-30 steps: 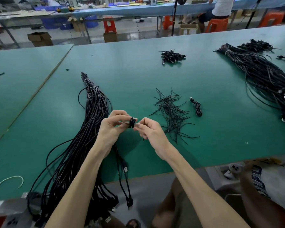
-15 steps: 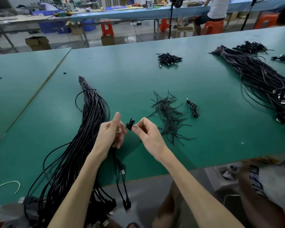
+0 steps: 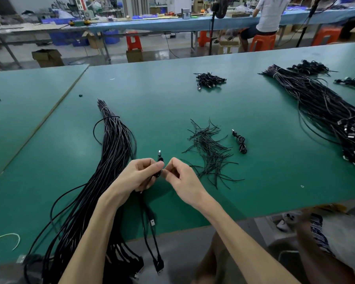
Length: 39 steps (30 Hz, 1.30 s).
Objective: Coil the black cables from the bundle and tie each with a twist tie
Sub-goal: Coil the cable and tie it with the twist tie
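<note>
Presently, the tying step is judged to be in hand. A small black coil [image 3: 159, 168] is held just above the table [image 3: 172, 103], near the middle of its near edge, with one plug standing up out of it. The coil is gripped by the left hand [image 3: 139, 174], whose fingers are curled round it. The right hand [image 3: 180, 177] is curled too, with thumb and forefinger pinched at the coil's right side. They are probably on the ends of a tie, though the tie itself is too thin to be made out. The bundle [image 3: 113, 152] is laid just left of the hands, running from its bound far end down over the near edge. Two strands hang below the left hand past that edge; whether they belong to the coil cannot be told. The loose twist ties [image 3: 210, 152] are scattered just right of the hands, and one tied cable [image 3: 241, 143] is laid beyond them. For the next move, the tie ends would need to be twisted tight while the loops are kept pinched so they do not spring apart. The coil would then be set aside and a fresh cable drawn from the bundle.
</note>
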{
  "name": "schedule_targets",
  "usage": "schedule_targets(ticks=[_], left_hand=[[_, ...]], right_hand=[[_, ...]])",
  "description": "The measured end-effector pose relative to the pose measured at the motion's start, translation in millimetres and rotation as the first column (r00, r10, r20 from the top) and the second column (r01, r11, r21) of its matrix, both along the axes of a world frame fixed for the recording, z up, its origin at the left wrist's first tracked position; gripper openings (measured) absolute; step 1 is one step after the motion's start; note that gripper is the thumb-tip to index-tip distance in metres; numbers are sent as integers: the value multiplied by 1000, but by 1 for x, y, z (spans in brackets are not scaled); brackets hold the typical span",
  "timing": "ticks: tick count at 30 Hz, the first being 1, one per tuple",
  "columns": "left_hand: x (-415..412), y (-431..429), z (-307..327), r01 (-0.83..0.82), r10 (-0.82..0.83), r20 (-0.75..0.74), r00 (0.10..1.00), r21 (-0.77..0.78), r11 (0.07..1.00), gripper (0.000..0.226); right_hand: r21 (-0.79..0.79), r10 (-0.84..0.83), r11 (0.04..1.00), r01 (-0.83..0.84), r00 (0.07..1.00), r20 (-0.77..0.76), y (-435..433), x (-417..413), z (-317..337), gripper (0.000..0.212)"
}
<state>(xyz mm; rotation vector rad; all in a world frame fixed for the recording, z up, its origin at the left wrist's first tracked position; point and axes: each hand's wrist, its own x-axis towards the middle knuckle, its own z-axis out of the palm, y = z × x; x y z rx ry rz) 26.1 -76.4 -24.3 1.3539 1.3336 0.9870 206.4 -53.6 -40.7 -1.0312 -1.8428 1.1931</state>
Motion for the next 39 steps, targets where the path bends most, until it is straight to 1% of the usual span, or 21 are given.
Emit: schedule_targets(ticks=[4,6,7,9,11,12,14,15,18,20,21,23,26,30,33,35,38,39], left_hand=[[-4,-2,-2,27,-35,134,990,61,998,30],[-3,-2,-4,36,-55,146,988,125,991,17],[-2,-2,-5,25,-50,157,986,158,987,15],[0,-1,-6,-16,-23,175,984,216,976,19],[1,-1,-6,-38,-3,151,988,268,963,19],[1,-1,-5,-43,5,136,991,278,960,23],[1,-1,-4,-55,19,138,990,262,963,34],[2,0,-4,-70,36,134,990,259,963,34],[2,2,-8,-129,92,151,984,258,957,19],[1,1,-10,-138,96,191,977,220,966,22],[2,0,-9,-151,110,203,973,195,969,29],[4,-1,-8,-212,179,189,966,173,962,51],[5,1,-8,-280,261,129,957,160,947,60],[7,1,-6,-254,251,81,965,35,966,75],[5,3,-5,-216,216,32,976,7,976,71],[3,3,-5,-176,175,30,984,12,984,65],[0,1,-5,-121,116,87,989,43,992,63],[0,-1,-5,-111,105,113,988,57,992,59]], right_hand=[[-61,-1,998,-5,995,-96,0,2,2,28],[-111,-16,994,-1,988,-154,1,3,3,29],[-136,-21,991,-3,985,-173,1,3,4,29],[-154,-10,988,-16,986,-168,2,3,4,28],[-149,15,988,-38,989,-149,1,2,5,26],[-145,25,988,-47,988,-150,1,1,5,25],[-145,34,988,-58,986,-166,1,1,5,23],[-150,31,987,-59,983,-180,1,1,5,23],[-168,-4,985,-33,977,-215,1,2,3,24],[-170,-42,985,0,969,-243,1,3,3,23],[-166,-58,986,17,967,-249,1,3,2,22],[-138,-80,989,48,969,-236,0,2,2,22],[-64,-82,995,72,982,-169,-1,1,1,23],[22,-63,998,63,997,-33,-3,-2,-1,25],[116,-69,991,61,995,67,-5,-4,-2,27],[124,-79,990,71,995,63,-5,-4,-2,30],[93,-85,992,82,996,31,-3,-3,-3,34],[80,-80,994,78,997,20,-2,-3,-2,33]])
